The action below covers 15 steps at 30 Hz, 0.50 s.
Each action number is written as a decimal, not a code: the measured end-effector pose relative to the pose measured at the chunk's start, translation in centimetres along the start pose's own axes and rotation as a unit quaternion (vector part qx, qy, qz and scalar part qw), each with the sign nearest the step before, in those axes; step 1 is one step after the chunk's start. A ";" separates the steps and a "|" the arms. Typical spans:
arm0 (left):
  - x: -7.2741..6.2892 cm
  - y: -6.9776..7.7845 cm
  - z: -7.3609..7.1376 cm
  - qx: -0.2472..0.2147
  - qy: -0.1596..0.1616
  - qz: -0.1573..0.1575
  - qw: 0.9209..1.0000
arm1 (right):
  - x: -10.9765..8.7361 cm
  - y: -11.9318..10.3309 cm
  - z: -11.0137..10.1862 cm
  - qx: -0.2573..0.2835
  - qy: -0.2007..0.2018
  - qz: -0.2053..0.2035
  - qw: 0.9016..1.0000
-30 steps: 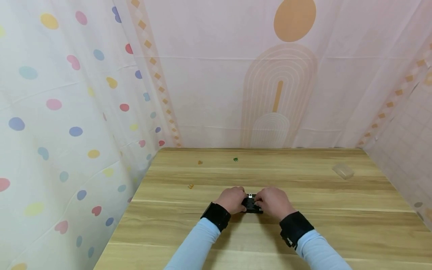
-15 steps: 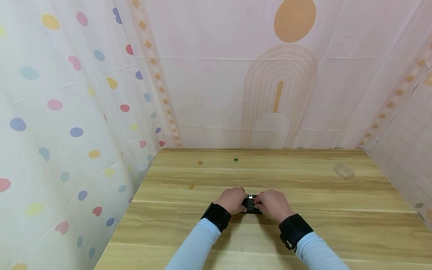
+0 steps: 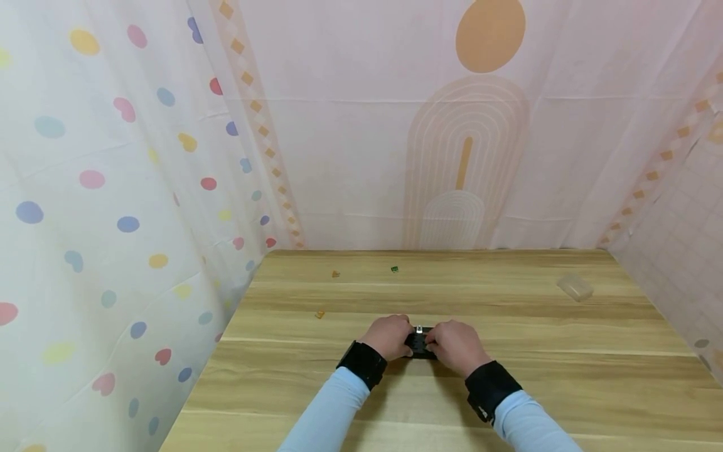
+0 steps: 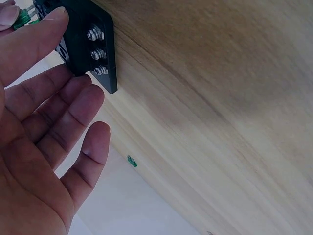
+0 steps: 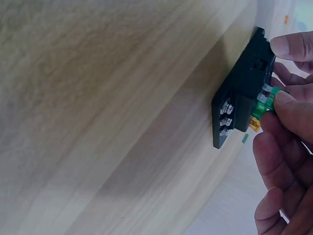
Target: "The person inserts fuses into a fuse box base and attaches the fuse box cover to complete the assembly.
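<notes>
My left hand (image 3: 388, 336) grips the left side of a black fuse block (image 3: 418, 346), thumb and fingers on its edges. Silver screw terminals (image 4: 96, 34) line one side of the block. At its other side is my right hand (image 3: 459, 345), pinching a green blade fuse (image 5: 274, 93) between thumb and forefinger. The metal prongs of this fuse show between its green body and the block's face. Beside it an orange blade fuse (image 5: 254, 124) sits in the block. The fingers partly hide the slots in the head view.
Two small orange pieces (image 3: 336, 274) lie on the left of the wooden table (image 3: 271, 389), and a green one (image 3: 394, 269) near its back edge. At the back right lies a clear plastic box (image 3: 575, 287). Patterned curtains (image 3: 350, 157) stand behind and at the left.
Both hands stay at the fuse block. My right hand and wrist have shifted very slightly toward the near left; the whole head view has tilted a little.
</notes>
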<state>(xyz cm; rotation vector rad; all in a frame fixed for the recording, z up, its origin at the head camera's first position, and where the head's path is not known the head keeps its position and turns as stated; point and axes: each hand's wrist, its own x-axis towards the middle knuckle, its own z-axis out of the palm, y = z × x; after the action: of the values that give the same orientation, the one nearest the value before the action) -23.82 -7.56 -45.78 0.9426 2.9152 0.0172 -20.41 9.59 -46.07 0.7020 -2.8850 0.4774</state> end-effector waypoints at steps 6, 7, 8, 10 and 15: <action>-0.1 -0.2 0.1 -0.002 0.002 0.004 1.000 | 0.1 -0.1 0.4 -0.020 0.013 -0.020 1.000; -0.1 -0.3 0.1 -0.003 0.004 0.004 1.000 | 0.2 -0.2 0.5 -0.026 0.014 -0.024 0.999; -0.2 -0.4 0.2 -0.002 0.004 0.003 1.000 | 0.3 -0.2 0.6 -0.032 0.016 -0.029 0.999; -0.4 -0.7 0.3 -0.002 0.007 0.001 1.000 | 0.5 -0.3 1.0 -0.041 0.020 -0.035 0.998; -0.9 -1.3 0.3 -0.005 0.009 -0.004 1.000 | 0.9 -0.6 1.8 -0.050 0.019 -0.040 0.998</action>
<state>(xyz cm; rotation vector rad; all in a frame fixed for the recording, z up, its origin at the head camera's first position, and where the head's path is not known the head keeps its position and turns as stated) -23.77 -9.13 -46.02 0.9354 2.9331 0.0403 -21.01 8.17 -47.40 0.7786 -2.8107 0.3307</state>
